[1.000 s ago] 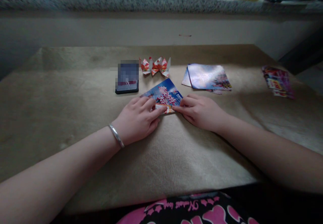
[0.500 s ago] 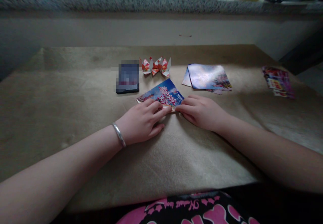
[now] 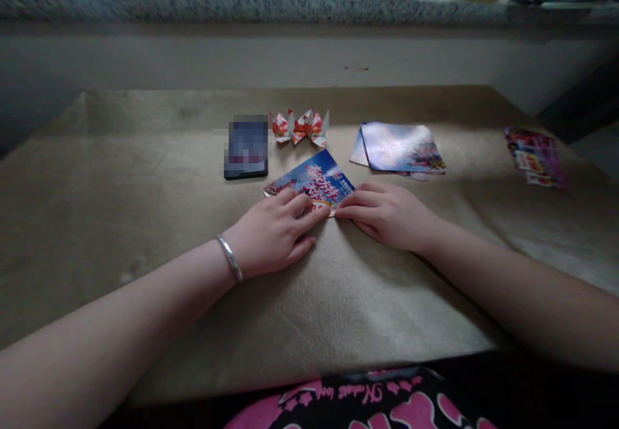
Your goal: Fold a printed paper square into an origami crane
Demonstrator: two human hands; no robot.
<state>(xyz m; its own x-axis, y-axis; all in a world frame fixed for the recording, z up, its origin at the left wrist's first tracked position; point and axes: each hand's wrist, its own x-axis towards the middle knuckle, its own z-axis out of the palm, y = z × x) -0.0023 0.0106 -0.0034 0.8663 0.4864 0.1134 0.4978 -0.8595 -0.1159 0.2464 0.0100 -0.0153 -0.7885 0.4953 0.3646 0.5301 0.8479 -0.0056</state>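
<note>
Your glossy printed sheet (image 3: 312, 180) lies flat just above the middle of the frame, a folded paper with a blue sky print and red-and-white lettering, one corner pointing toward you. Your left hand (image 3: 273, 232) rests on its lower left part, fingers (image 3: 302, 204) stretched out flat and pressing the paper down rather than curled around it. Your right hand (image 3: 384, 213) comes in from the right, its fingers (image 3: 351, 203) also laid flat and pressed on the sheet's near corner, where the tips of both hands almost meet. A smooth silver bangle (image 3: 229, 258) circles your left wrist.

The sheet sits on the table (image 3: 120, 190), which is covered in a tan, slightly fuzzy, cloth-like surface with faint creases. Just above and left of the sheet lies a dark rectangular phone (image 3: 246, 150), flat, its screen blurred. Right of it, near the sheet's far corner, stand small folded paper figures (image 3: 300, 126) in red, orange and white, with pointed tips rising. Toward the upper right lies a loose stack of shiny square sheets (image 3: 401, 148), pale blue and pink. Well apart, at the right edge, lie more colourful papers (image 3: 534, 156). A speckled stone ledge (image 3: 242, 4) runs across the top of the frame.
</note>
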